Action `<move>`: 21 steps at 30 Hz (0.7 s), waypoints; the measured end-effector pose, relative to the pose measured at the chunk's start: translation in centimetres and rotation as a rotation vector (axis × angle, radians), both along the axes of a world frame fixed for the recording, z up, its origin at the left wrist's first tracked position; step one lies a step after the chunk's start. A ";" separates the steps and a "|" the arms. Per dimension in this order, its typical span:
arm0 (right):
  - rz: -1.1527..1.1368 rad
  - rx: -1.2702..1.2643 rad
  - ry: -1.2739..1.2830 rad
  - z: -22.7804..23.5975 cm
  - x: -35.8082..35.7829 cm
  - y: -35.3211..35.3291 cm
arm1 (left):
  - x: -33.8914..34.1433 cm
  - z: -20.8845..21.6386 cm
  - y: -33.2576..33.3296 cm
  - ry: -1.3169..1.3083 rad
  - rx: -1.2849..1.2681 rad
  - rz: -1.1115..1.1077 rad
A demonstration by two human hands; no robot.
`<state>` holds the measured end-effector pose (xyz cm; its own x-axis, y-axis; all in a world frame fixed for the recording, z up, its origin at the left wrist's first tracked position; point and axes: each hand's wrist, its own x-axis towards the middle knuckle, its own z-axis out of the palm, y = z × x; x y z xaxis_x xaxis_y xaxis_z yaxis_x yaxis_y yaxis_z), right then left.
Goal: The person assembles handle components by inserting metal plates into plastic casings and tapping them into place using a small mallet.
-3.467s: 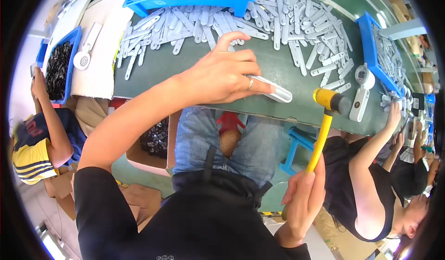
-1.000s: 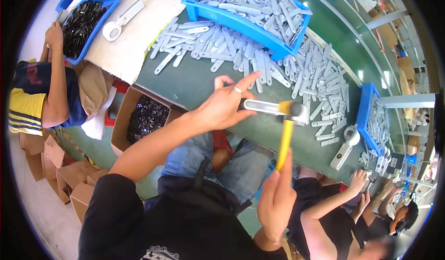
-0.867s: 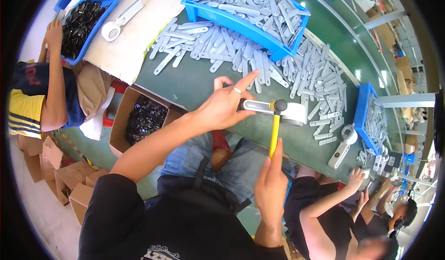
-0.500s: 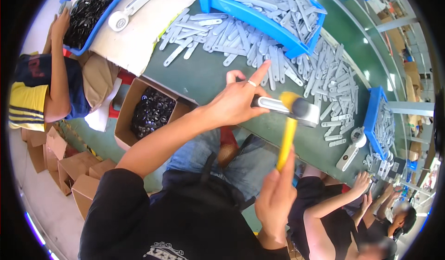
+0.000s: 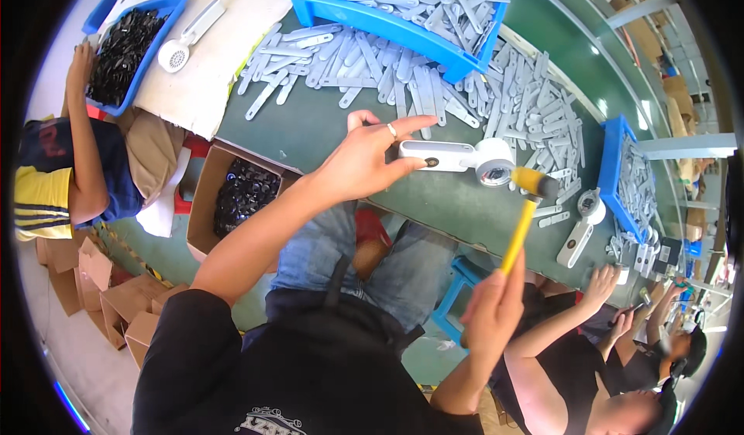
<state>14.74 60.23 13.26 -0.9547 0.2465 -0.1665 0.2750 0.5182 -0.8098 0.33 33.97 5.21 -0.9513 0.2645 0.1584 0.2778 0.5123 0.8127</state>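
Holds the yellow-handled hammer with a yellow-and-black head (image 5: 535, 183) just past the round end of the slim white plastic device (image 5: 449, 157), no longer over it as half a second ago. Keeps the right hand (image 5: 496, 311) wrapped around the handle, grip fully closed. Keeps the left hand (image 5: 368, 156) at the device's other end, grip pinched narrow on it, index finger stretched out beyond. Now shows a broad, smooth white face instead of the earlier grey-inset side, with a dark oval window (image 5: 432, 161) near the left end and a dark, pale-rimmed disc (image 5: 494, 173) on the round head. Sits crosswise over the dark green tabletop (image 5: 294, 129), near its front edge; hard to tell from above whether touching the surface.
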 end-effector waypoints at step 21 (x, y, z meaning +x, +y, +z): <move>-0.293 0.153 0.136 -6.2 -4.3 17.6 | 4.3 4.8 -13.9 -0.061 0.344 0.896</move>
